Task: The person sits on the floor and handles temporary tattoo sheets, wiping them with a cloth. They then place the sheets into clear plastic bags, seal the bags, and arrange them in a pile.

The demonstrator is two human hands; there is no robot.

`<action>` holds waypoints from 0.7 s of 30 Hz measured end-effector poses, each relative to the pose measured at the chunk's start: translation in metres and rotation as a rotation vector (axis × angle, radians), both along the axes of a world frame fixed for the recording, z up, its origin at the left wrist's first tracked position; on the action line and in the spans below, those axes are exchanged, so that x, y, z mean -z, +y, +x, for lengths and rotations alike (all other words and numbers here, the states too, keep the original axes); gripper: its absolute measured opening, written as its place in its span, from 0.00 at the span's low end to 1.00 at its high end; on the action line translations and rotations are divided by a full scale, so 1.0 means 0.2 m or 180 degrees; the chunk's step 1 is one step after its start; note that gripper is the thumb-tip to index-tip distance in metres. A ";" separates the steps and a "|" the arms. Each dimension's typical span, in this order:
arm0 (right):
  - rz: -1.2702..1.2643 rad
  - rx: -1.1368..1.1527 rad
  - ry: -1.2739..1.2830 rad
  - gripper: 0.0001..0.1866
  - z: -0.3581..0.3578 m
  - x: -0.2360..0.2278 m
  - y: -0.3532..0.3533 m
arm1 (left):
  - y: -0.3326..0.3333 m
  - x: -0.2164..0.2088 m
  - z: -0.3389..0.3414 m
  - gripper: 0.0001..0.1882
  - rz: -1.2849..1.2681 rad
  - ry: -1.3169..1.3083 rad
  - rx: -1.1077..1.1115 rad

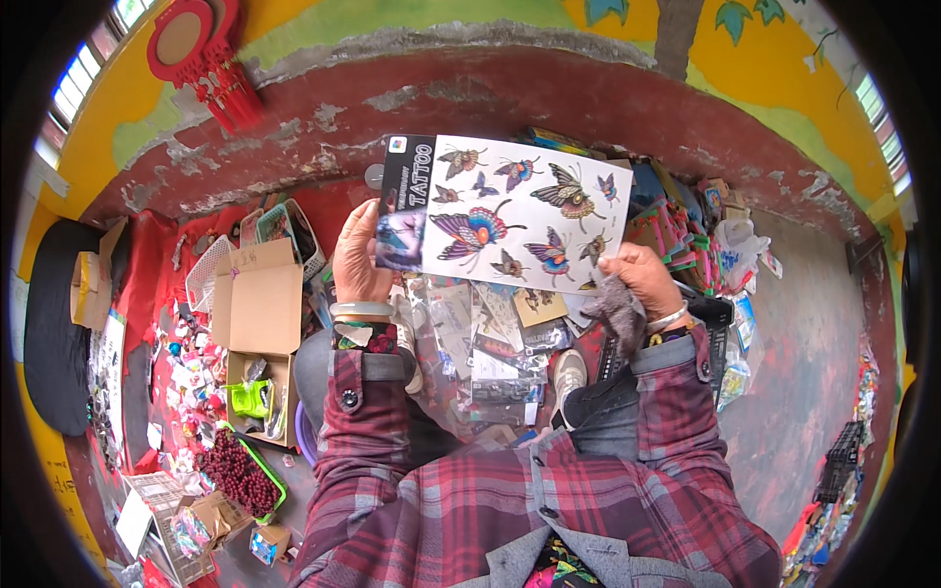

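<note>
Both my hands hold up a sheet of butterfly temporary tattoos, white with colourful butterflies and a black printed strip along its left end. My left hand grips the sheet's lower left corner, fingers behind it. At the lower right edge, my right hand pinches the sheet and also holds a crumpled grey cloth that hangs below the fingers. Under the sheet, between my feet, lie several flat packets and printed sheets on the floor.
An open cardboard box with a bright green plastic item stands at left, near a green-rimmed tray of dark red beads. White baskets sit behind. Piled colourful packages lie at right, beside a black crate.
</note>
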State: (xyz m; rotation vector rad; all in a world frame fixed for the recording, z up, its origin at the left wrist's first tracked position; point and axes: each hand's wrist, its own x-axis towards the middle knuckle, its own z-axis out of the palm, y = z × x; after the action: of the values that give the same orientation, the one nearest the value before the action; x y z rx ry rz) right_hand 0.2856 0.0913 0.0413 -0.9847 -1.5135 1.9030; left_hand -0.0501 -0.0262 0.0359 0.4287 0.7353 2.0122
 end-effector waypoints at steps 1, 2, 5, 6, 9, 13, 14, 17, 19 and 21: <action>0.0033 0.0000 -0.0046 0.08 0.02 -0.03 0.00 | -0.01 0.02 -0.02 0.09 -0.0143 0.0156 0.0160; 0.0065 0.0001 -0.0093 0.07 0.05 -0.04 0.01 | -0.01 0.05 -0.05 0.09 -0.0286 0.0311 0.0323; 0.0476 -0.0273 -0.0387 0.07 0.12 -0.06 0.05 | 0.00 0.11 -0.05 0.07 -0.0339 0.0581 0.0661; 0.0617 -0.0391 -0.0483 0.08 0.13 -0.07 0.05 | 0.00 0.08 -0.03 0.07 -0.0498 0.0589 0.0765; 0.0590 -0.0396 -0.0457 0.07 0.12 -0.10 0.04 | 0.02 0.10 -0.02 0.09 -0.0485 0.0411 0.0575; 0.0431 -0.0323 -0.0326 0.08 0.13 -0.07 0.05 | 0.04 0.14 0.01 0.11 -0.0240 0.0126 0.0783; 0.0370 -0.0332 -0.0315 0.07 0.14 -0.06 0.05 | 0.05 0.14 0.02 0.12 -0.0111 -0.0011 0.0879; 0.0165 -0.0394 -0.0298 0.07 0.13 -0.05 0.08 | 0.06 0.15 0.08 0.15 0.0326 -0.0467 0.1034; 0.0008 -0.0486 -0.0282 0.07 0.13 -0.05 0.08 | 0.07 0.17 0.10 0.17 0.0411 -0.0742 0.1150; 0.0166 -0.0300 -0.0398 0.07 0.10 -0.06 0.07 | 0.05 0.16 0.11 0.17 0.0486 -0.0616 0.1325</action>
State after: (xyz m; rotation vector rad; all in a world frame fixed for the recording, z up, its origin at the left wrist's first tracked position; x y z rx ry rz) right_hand 0.3061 0.1051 0.0530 -1.0427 -1.6998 1.8864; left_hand -0.0278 -0.0152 0.0042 0.4285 0.3393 1.6900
